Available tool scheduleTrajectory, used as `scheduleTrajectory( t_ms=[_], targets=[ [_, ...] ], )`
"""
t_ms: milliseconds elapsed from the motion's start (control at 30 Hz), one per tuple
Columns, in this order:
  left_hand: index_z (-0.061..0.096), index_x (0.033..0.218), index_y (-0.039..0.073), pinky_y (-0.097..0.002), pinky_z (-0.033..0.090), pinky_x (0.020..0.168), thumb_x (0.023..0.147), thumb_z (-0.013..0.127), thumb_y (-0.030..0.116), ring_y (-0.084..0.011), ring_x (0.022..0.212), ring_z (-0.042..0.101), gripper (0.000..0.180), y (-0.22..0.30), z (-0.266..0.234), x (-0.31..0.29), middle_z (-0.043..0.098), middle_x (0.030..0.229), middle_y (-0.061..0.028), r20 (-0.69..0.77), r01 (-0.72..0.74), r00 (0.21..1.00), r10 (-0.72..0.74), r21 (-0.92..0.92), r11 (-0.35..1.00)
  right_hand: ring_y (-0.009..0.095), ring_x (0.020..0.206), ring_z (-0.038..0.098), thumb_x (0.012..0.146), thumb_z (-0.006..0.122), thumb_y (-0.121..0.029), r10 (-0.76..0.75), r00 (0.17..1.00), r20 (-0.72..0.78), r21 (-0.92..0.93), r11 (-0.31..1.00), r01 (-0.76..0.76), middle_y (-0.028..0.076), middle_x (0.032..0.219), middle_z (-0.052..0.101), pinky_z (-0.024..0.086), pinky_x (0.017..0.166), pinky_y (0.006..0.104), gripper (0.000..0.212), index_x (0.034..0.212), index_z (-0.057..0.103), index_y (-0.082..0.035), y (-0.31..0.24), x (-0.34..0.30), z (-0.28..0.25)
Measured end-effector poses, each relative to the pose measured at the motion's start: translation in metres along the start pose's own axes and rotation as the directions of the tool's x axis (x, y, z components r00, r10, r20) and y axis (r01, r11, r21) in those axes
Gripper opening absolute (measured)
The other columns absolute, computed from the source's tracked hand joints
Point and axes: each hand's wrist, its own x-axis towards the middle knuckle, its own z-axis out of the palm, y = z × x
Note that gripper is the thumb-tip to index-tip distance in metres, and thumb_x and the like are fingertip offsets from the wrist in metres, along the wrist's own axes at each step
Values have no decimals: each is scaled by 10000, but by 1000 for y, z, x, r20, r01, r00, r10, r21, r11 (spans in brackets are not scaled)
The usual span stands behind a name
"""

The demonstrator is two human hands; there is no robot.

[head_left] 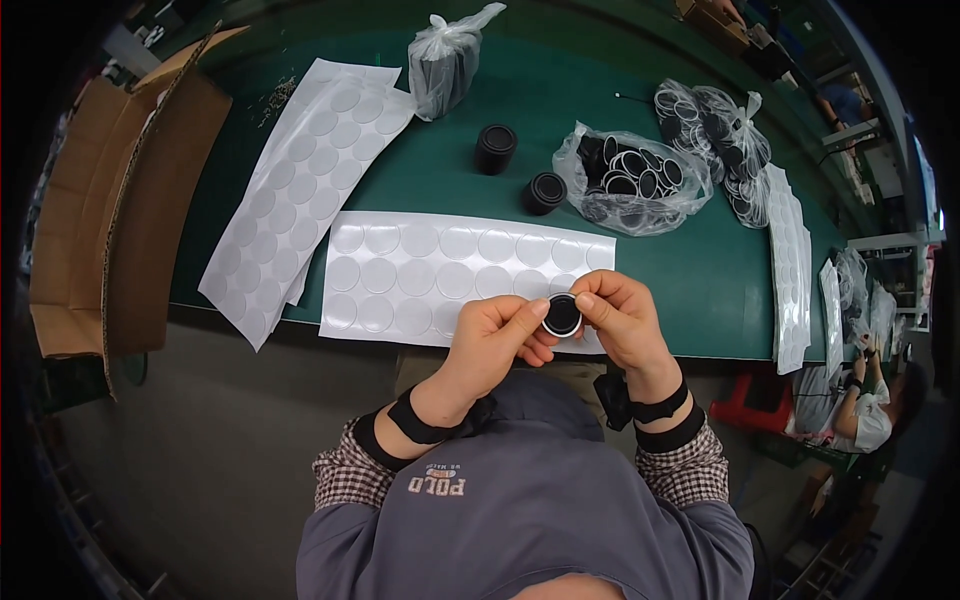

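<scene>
Two hands (496, 338) — pinching black disc (563, 315), white sticker sheet (420, 262) beneath

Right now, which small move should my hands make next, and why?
Perhaps press lightly around the edge of the white-rimmed black disc: the left hand and right hand already pinch it from opposite sides, so it seems steady enough.

Passable over the green table (430, 175) between the slanted sheets (300, 190) and the far black cylinder (495, 150), and low across the left of the flat sheet (400, 275). Crowded on its right by the left hand (488, 336) and right hand (624, 316). Tight between the near black cylinder (543, 194) and the open bag (640, 185). Walled off at far left by the cardboard box (155, 200) — roomier right of the open bag, up to the stacked sheets (788, 275).
</scene>
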Motion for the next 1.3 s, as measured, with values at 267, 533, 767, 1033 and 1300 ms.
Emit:
scheduleTrajectory(
  t_ms=[267, 533, 767, 1033, 1300],
  targets=[
    [574, 870, -37, -212, 501, 575, 863, 519, 112, -128, 642, 605, 160, -3, -5, -1, 611, 744, -89, 59, -43, 997, 40, 54, 998, 104, 669, 550, 813, 568, -54, 31, 999, 21, 2, 1000, -31, 71, 820, 602, 461, 618, 218, 140, 918, 572, 39, -3, -2, -5],
    [575, 888, -38, -216, 508, 600, 854, 521, 83, -140, 673, 615, 136, -6, -2, -4, 619, 763, -100, 16, -103, 995, 103, 11, 995, 123, 697, 580, 805, 567, -24, 25, 999, 24, 52, 998, -26, 86, 845, 606, 493, 639, 238, 156, 946, 563, 42, -2, -6, -1],
    [576, 914, -43, -223, 512, 610, 843, 530, 61, -149, 684, 619, 135, -9, -1, -5, 623, 785, -114, -14, -134, 991, 134, -30, 991, 138, 726, 589, 787, 570, 13, -33, 999, 6, 9, 999, 33, 98, 868, 602, 504, 662, 251, 200, 983, 543, 45, 1, -7, 1],
    [566, 950, -55, -227, 512, 613, 807, 555, 4, -151, 689, 618, 155, -8, 1, -3, 626, 817, -123, -55, -180, 983, 176, -72, 981, 137, 774, 585, 767, 567, 49, -71, 997, 36, 48, 996, 69, 98, 899, 590, 500, 680, 251, 248, 1011, 524, 39, 4, -5, 2],
    [547, 982, -52, -227, 507, 619, 793, 556, -20, -147, 695, 615, 192, -10, 6, -2, 626, 821, -121, -109, -203, 975, 196, -62, 977, 127, 815, 573, 729, 601, 45, -101, 995, 1, -81, 992, 101, 77, 895, 575, 484, 722, 247, 315, 1029, 504, 38, 7, -7, 7]
  ],
)
